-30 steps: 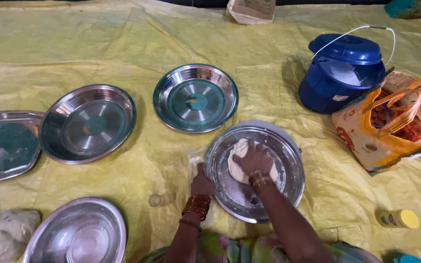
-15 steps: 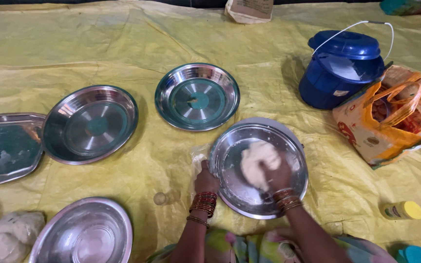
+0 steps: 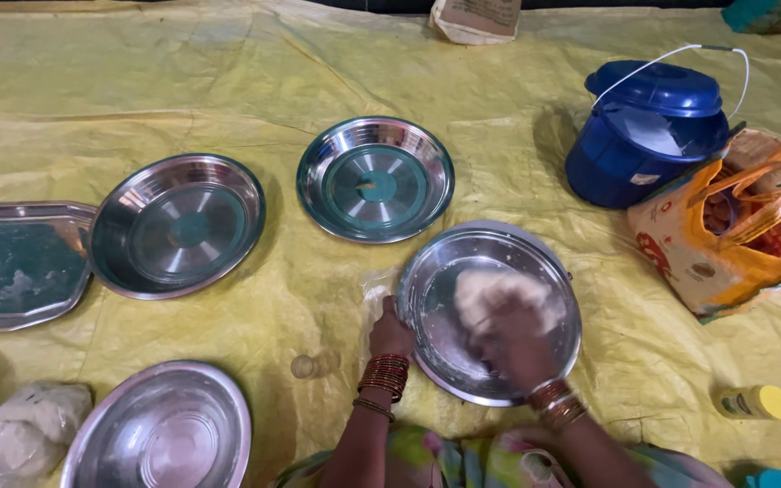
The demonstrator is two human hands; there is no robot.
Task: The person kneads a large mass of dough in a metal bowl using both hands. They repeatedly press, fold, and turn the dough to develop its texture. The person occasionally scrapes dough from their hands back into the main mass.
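A round steel plate (image 3: pixel 535 258) lies on the yellow sheet in front of me, with a flat piece of pale dough (image 3: pixel 490 289) on it. My right hand (image 3: pixel 512 343) presses on the dough and is blurred by motion. The plate's left rim is gripped by my left hand (image 3: pixel 390 333), which wears red bangles. A small ball of dough (image 3: pixel 305 365) rests on the sheet just left of my left wrist.
Three more round steel plates (image 3: pixel 375 179) (image 3: pixel 176 224) (image 3: pixel 160 429) and a rectangular steel tray (image 3: pixel 15 264) lie to the left. A dough lump (image 3: pixel 24 432) sits bottom left. A blue lidded bucket (image 3: pixel 648 131), a printed bag (image 3: pixel 725 230) and a yellow-capped bottle (image 3: pixel 757 402) stand right.
My right hand has slid from the dough's far side toward me over it, spreading it flatter. My left hand stays on the plate's rim.
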